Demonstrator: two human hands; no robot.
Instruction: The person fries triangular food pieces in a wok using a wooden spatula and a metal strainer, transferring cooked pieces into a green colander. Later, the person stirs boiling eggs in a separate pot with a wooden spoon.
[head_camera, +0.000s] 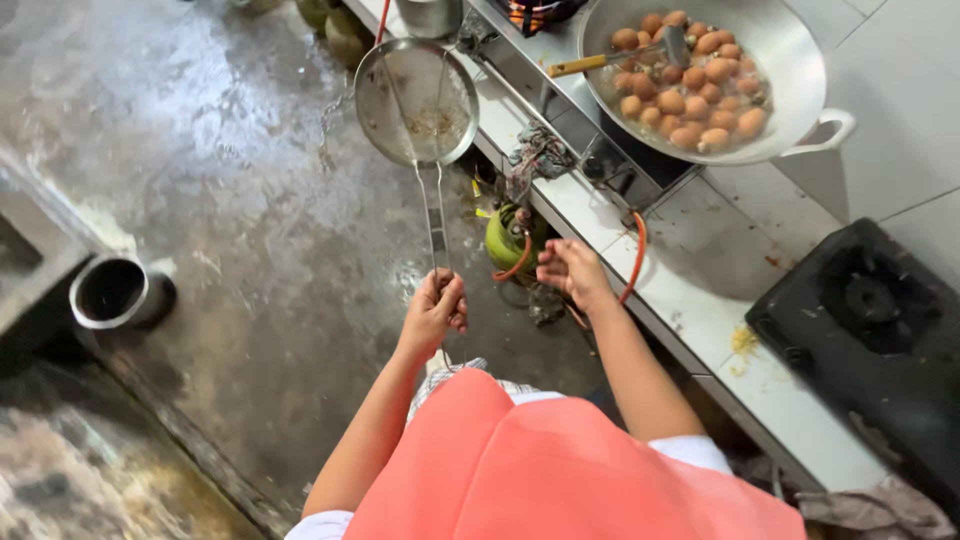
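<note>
floor: wet grey concrete, seen across the whole left half of the frame, glossy patches throughout.
counter: white tiled, run diagonally from top centre to lower right.
apron: salmon-pink, seen at bottom centre, worn by the person.
wok: large steel pan, placed at upper right on a burner, white handle at its right edge; filled with round brown fried balls in oil.
black stove: single burner, set at right edge of frame on the counter, nothing on it.
strainer: round wire-mesh skimmer, held out over the floor at upper centre, just left of the counter edge; a few crumbs seen in the mesh; long wire handle run down toward frame centre.
pipe: grey round opening, seen at left edge on the floor.
gas cylinder: green, tucked under the counter at centre, orange hose looped beside it.
ladle: wooden-handled, rested in the wok over the balls.
left hand: clenched around the lower end of the strainer handle, centre of frame.
right hand: held free just right of the left hand, near the counter edge, fingers loosely curled; nothing seen grasped in it.
</note>
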